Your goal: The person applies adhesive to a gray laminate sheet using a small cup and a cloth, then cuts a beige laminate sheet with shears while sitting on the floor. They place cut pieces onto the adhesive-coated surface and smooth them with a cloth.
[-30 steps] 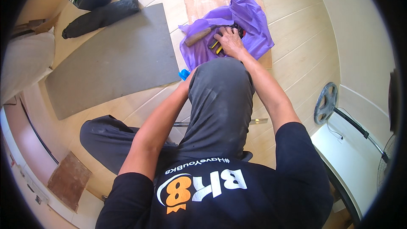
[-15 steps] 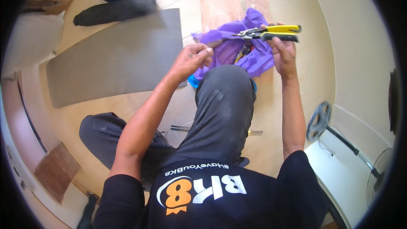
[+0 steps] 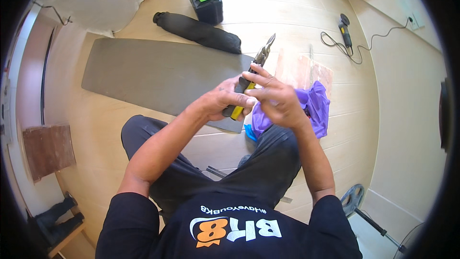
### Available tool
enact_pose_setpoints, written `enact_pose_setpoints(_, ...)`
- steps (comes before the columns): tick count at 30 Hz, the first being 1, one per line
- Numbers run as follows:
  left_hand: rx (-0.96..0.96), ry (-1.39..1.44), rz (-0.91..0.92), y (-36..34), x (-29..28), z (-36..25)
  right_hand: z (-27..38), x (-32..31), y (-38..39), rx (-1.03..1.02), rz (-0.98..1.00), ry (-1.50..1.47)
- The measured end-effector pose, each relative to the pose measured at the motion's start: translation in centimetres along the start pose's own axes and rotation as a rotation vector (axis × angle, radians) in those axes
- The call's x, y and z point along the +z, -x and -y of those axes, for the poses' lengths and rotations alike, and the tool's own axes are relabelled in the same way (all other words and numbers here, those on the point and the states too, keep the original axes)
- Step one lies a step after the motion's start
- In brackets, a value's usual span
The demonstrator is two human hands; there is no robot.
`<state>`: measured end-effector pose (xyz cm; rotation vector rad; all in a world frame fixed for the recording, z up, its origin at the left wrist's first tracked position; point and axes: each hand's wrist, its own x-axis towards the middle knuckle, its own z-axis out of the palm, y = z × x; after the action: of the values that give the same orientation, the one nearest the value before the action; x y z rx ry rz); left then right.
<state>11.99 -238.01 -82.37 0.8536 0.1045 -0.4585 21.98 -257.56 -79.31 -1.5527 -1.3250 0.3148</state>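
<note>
A pair of tin snips with yellow and black handles is held up in front of me, its metal jaws pointing away and slightly right. My left hand is closed around the handles, thumb across the near side. From the right, my right hand reaches over with its fingers on the snips near the pivot; its palm is slightly blurred. Below and behind that hand a crumpled purple cloth lies on the floor by my knee, partly covered by the hand. What is in its folds is mostly hidden.
A grey mat spreads left, with a long black bag and a black toolbox with a green handle beyond. A reddish board lies behind the cloth. Far right is a corded angle grinder; a round stand base stands near right.
The snips have moved from my right hand, over the purple cloth, into my left. Both hands have come together around them, and the view has shifted to show more floor ahead.
</note>
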Motion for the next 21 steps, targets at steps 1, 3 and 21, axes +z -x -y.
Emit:
enact_pose_setpoints(1, 0.062, -0.11, -0.029, 1.1, -1.0, -0.5, -0.1, 0.2, -0.9, 0.09, -0.105, -0.173)
enact_pose_setpoints(3, 0.133, -0.142, -0.054, 2.9, -2.6, -1.1, -0.5, 0.9, -3.1, 0.315, -0.446, -0.194)
enact_pose_setpoints(21, 0.017, 0.383, 0.15, 8.4, -7.1, 2.0, -4.2, 10.9, -10.5, 0.429, -0.454, -0.856)
